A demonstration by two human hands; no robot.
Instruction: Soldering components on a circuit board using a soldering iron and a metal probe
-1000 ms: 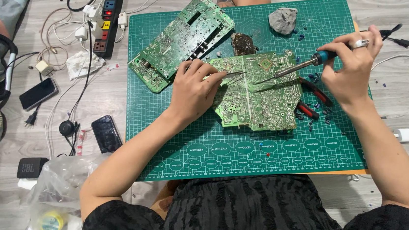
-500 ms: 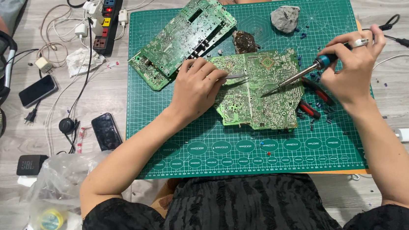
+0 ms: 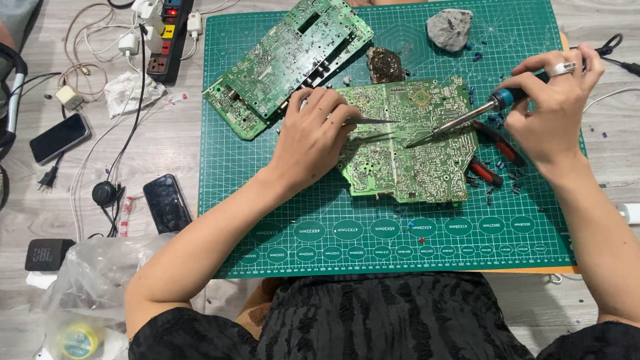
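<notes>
Head view looks down on a green cutting mat [image 3: 301, 228] on a grey wooden floor. A green circuit board [image 3: 409, 145] lies flat in the middle of the mat. The left hand [image 3: 312, 138] rests on the board's left edge, and its fingers are pinched shut on thin metal tweezers [image 3: 369, 122] that point right across the board. The right hand [image 3: 556, 105] is wrapped around the blue handle of a soldering iron [image 3: 461, 120]. The iron's tip touches the board near its middle, just right of the tweezer tips.

A second, bigger circuit board [image 3: 290, 59] lies tilted at the top left of the mat, close to the left hand. A dark lump [image 3: 385, 64] and a grey lump [image 3: 449, 28] sit above the first board. Red-handled pliers [image 3: 492, 161] lie partly under the right hand, so their shape is hard to see. Left of the mat are a power strip [image 3: 171, 19], two phones [image 3: 166, 203], white cables and a clear plastic bag [image 3: 86, 289].
</notes>
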